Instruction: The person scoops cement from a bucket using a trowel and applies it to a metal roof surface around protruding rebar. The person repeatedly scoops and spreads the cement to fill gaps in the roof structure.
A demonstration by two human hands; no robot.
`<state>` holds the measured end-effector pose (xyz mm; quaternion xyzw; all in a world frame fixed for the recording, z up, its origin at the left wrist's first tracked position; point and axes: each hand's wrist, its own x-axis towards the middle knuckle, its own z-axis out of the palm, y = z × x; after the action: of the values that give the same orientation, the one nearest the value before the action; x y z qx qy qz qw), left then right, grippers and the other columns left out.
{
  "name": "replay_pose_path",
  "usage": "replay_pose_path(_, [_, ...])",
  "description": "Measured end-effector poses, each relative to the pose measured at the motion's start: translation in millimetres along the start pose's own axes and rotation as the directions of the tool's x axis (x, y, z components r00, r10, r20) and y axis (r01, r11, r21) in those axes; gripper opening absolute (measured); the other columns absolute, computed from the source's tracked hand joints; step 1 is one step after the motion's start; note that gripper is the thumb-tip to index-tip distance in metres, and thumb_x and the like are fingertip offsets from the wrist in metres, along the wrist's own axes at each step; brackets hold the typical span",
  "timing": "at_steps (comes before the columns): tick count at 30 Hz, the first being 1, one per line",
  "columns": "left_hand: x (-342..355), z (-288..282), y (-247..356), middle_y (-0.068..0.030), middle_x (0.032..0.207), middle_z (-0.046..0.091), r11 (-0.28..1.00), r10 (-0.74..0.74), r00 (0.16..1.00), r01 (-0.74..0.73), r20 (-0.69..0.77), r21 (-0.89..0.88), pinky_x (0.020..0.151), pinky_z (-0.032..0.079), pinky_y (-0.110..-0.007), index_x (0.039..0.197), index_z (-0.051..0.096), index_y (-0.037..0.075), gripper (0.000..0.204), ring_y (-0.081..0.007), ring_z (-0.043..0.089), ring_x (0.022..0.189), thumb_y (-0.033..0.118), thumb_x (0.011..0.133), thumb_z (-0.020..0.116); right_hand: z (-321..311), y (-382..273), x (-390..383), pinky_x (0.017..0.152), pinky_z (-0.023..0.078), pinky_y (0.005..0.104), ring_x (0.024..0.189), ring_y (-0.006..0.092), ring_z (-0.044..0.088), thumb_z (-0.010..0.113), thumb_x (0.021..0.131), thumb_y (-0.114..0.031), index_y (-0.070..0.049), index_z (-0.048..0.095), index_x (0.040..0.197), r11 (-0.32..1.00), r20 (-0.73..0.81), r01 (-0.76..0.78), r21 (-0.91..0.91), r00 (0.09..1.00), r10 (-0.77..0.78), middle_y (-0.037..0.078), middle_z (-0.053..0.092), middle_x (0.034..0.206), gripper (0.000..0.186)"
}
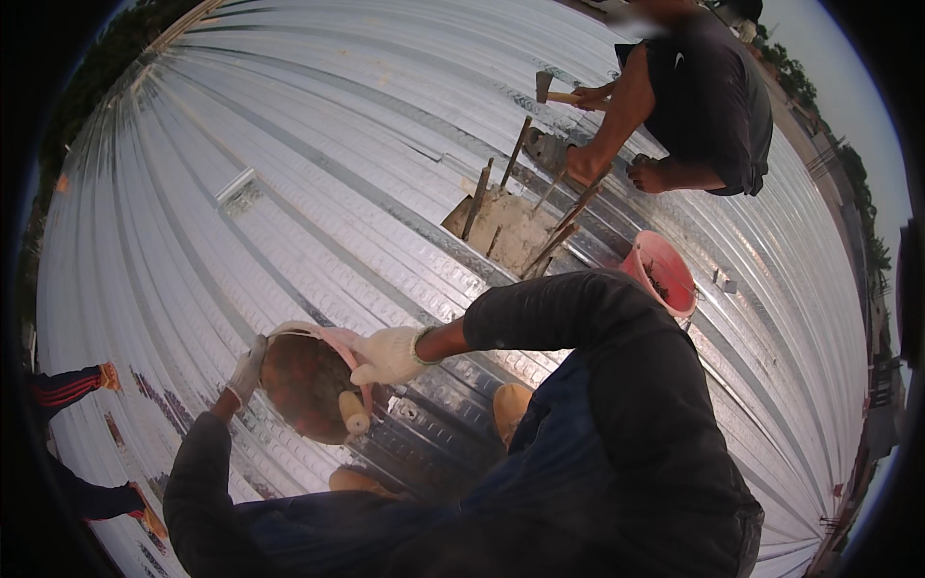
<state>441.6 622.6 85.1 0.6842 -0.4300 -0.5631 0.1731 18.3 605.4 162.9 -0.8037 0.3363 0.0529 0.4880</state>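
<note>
Head view: a round bucket (281,378) is being held between two gloved hands, low over the ribbed metal roof (318,246); whether it is touching the roof cannot be told. Its left rim is being gripped by the left hand (248,372), fingers closed over the edge. Its right, pinkish rim is being clasped by the right hand (390,356), fingers curled around it. Just beside that rim, a wooden handle (353,412) is being seen end-on. Farther out, a pink bucket (659,272) is being partly hidden by the right sleeve (568,306). Beyond, a hatchet (546,89) is being held by a crouching co-worker (713,101).
</note>
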Motion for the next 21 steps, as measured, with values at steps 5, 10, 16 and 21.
replay_pose_path(5, [-7,-2,6,-0.0076,0.127,0.082,0.999,-0.021,1.0,0.021,-0.02,0.024,0.095,0.062,-0.035,0.152,0.075,0.002,0.094,-0.0179,0.077,0.111,0.083,0.115,0.045,0,1,2,0.113,0.057,0.0553,0.13,0.051,0.075,0.069,0.106,-0.057,0.003,0.067,0.151,0.999,0.002,0.03,0.02,1.0,-0.03,0.036,0.078,0.135,0.076])
replay_pose_path(10, [-9,4,12,-0.0079,0.128,0.082,0.999,0.018,1.0,-0.018,-0.004,0.034,0.098,0.061,-0.036,0.153,0.074,0.002,0.094,-0.0186,0.076,0.113,0.083,0.115,0.045,2,6,3,0.111,0.057,0.0556,0.128,0.0512,0.075,0.067,0.107,-0.057,0.003,0.064,0.153,1.0,-0.002,0.024,0.008,1.0,-0.024,0.035,0.078,0.132,0.075])
replay_pose_path(16, [-26,7,19,-0.0083,0.129,0.081,0.996,0.064,0.998,-0.064,0.004,0.058,0.102,0.06,-0.038,0.153,0.074,0.002,0.093,-0.0194,0.076,0.117,0.082,0.116,0.044,3,6,3,0.108,0.057,0.0567,0.123,0.0522,0.076,0.065,0.111,-0.056,-0.002,0.054,0.161,0.999,0.019,0.023,-0.032,1.0,-0.022,0.033,0.079,0.128,0.075])
replay_pose_path(21, [-38,16,35,-0.0093,0.132,0.08,0.994,0.097,0.995,-0.096,-0.012,0.057,0.109,0.057,-0.039,0.154,0.073,0.001,0.093,-0.0205,0.074,0.122,0.081,0.116,0.044,4,9,3,0.108,0.057,0.0571,0.124,0.052,0.075,0.065,0.111,-0.056,-0.003,0.053,0.163,1.0,0.019,0.02,-0.017,1.0,-0.019,0.032,0.08,0.131,0.075])
